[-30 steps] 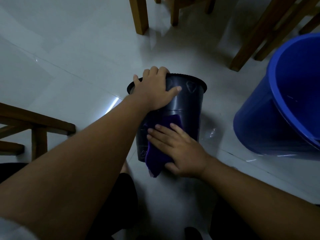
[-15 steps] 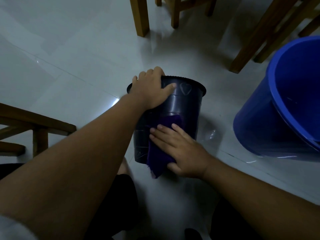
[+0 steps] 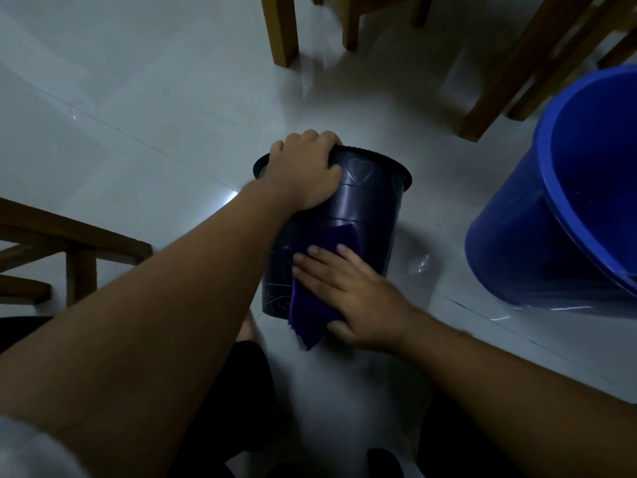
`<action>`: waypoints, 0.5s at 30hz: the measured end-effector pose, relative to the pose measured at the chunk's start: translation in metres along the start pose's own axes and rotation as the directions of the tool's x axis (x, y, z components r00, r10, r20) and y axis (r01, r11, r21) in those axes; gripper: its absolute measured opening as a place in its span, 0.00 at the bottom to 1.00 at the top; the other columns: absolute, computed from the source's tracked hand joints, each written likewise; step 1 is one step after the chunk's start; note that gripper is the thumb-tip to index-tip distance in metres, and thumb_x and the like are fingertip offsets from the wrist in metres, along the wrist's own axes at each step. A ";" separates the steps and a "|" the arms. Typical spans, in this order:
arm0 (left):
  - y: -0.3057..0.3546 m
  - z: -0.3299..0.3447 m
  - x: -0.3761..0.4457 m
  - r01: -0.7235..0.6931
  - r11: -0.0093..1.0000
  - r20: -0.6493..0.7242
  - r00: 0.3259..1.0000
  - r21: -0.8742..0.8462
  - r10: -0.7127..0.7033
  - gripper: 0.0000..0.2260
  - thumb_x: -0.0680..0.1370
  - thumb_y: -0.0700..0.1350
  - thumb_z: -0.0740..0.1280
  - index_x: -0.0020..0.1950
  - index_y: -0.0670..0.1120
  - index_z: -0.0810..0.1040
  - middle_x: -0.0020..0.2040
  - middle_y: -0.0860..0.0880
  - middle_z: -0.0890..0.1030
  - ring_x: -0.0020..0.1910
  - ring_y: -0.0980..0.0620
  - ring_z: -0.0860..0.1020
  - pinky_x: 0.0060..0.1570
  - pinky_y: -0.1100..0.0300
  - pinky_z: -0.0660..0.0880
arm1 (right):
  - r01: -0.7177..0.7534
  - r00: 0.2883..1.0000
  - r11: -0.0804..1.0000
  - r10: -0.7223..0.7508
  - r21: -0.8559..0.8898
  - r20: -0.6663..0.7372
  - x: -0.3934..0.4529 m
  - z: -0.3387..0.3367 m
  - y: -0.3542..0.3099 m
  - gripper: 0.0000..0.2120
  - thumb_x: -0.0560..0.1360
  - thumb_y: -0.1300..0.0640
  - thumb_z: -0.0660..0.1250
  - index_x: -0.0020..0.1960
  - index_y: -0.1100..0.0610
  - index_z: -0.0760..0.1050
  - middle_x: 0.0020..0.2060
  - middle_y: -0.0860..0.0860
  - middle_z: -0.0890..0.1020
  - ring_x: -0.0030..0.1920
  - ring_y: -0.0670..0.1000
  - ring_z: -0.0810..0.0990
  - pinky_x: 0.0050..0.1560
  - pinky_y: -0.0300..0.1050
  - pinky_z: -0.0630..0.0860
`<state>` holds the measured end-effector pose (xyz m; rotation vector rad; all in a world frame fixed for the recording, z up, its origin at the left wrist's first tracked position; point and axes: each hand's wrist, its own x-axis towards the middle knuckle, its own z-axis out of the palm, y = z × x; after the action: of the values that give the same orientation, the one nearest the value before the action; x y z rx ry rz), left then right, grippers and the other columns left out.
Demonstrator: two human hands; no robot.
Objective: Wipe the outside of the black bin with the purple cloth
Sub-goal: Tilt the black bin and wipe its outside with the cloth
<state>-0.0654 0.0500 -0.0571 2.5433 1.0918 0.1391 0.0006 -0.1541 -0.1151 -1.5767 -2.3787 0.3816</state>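
Fingers (image 3: pixel 320 263) of right hand (image 3: pixel 358 298) flat, slightly spread, pressing purple cloth (image 3: pixel 310 315) to near wall of floor-standing black bin (image 3: pixel 368 215); left hand (image 3: pixel 303 174) curled over rim. Mid-wipe, apparently; far side unseen.

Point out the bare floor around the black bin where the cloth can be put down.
Widest bare tile lies left of the black bin, between the chair legs and wooden frame. A narrower strip separates it from the blue bucket. The near side is crowded by both arms.

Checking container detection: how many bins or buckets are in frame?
2. The black bin stands centre on the floor, left hand on its rim. The blue bucket sits at the right edge, partly cropped. More may lie outside the frame.
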 end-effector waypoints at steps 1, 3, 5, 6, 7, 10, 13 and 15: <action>0.001 0.001 0.000 0.009 1.000 0.004 1.000 0.005 -0.009 0.22 0.75 0.59 0.59 0.65 0.50 0.72 0.61 0.44 0.76 0.60 0.41 0.73 0.63 0.44 0.66 | 0.037 0.999 0.999 -0.037 -0.026 0.013 0.000 -0.002 0.002 0.39 0.70 0.48 0.62 0.79 0.57 0.59 0.78 0.53 0.62 0.79 0.53 0.55 0.78 0.54 0.44; 0.001 0.001 0.000 0.028 0.999 0.000 1.000 0.023 -0.028 0.24 0.75 0.64 0.61 0.63 0.49 0.72 0.60 0.45 0.76 0.59 0.42 0.73 0.61 0.43 0.67 | 0.048 0.999 0.998 -0.048 -0.040 0.006 0.000 -0.008 0.012 0.38 0.70 0.49 0.61 0.79 0.56 0.60 0.78 0.53 0.62 0.79 0.53 0.56 0.78 0.53 0.45; -0.001 -0.002 0.002 0.045 0.999 -0.001 0.999 0.015 -0.045 0.23 0.76 0.63 0.62 0.62 0.48 0.73 0.59 0.44 0.76 0.59 0.41 0.73 0.60 0.44 0.68 | -0.039 0.998 0.999 0.039 -0.007 -0.042 -0.001 -0.014 0.024 0.39 0.69 0.50 0.60 0.79 0.56 0.59 0.79 0.52 0.59 0.80 0.52 0.53 0.78 0.54 0.46; -0.003 -0.003 0.002 0.049 0.999 0.003 0.999 -0.002 -0.049 0.22 0.75 0.62 0.63 0.61 0.47 0.73 0.59 0.44 0.77 0.58 0.41 0.74 0.60 0.44 0.69 | -0.109 0.991 0.994 0.110 0.024 -0.070 -0.001 -0.017 0.029 0.40 0.69 0.51 0.61 0.80 0.55 0.57 0.80 0.51 0.56 0.80 0.51 0.50 0.78 0.55 0.46; -0.004 -0.004 0.002 0.056 0.998 0.007 0.998 -0.031 -0.056 0.21 0.75 0.61 0.64 0.59 0.47 0.73 0.58 0.44 0.77 0.57 0.41 0.74 0.59 0.43 0.70 | -0.176 0.979 0.982 0.182 0.066 -0.096 -0.001 -0.020 0.034 0.40 0.69 0.52 0.61 0.80 0.55 0.55 0.80 0.50 0.53 0.80 0.50 0.48 0.78 0.56 0.47; -0.009 -0.006 0.000 0.107 0.987 0.019 0.994 -0.116 -0.106 0.20 0.73 0.61 0.64 0.56 0.48 0.74 0.56 0.45 0.78 0.55 0.41 0.76 0.57 0.42 0.72 | -0.268 0.948 0.946 0.292 0.182 -0.125 0.000 -0.024 0.034 0.41 0.70 0.56 0.63 0.81 0.55 0.53 0.80 0.49 0.50 0.80 0.49 0.43 0.79 0.53 0.43; -0.010 -0.007 -0.002 0.150 0.975 0.035 0.989 -0.163 -0.147 0.16 0.72 0.61 0.64 0.51 0.51 0.72 0.55 0.45 0.78 0.55 0.42 0.76 0.58 0.43 0.73 | -0.246 0.957 0.955 0.266 0.166 -0.115 0.002 -0.016 0.017 0.41 0.69 0.54 0.62 0.80 0.56 0.53 0.80 0.50 0.51 0.80 0.50 0.43 0.78 0.52 0.40; -0.013 -0.007 -0.002 0.166 0.971 0.039 0.986 -0.172 -0.162 0.17 0.71 0.61 0.64 0.52 0.51 0.73 0.57 0.45 0.78 0.56 0.42 0.75 0.59 0.43 0.72 | -0.158 0.983 0.982 0.167 0.106 -0.082 -0.001 -0.007 0.006 0.41 0.69 0.52 0.61 0.80 0.57 0.56 0.80 0.51 0.54 0.80 0.51 0.46 0.78 0.53 0.41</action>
<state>-0.0767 0.0589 -0.0553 2.2840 1.2186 0.1527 0.0085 -0.1522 -0.1109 -1.7100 -2.1367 0.4443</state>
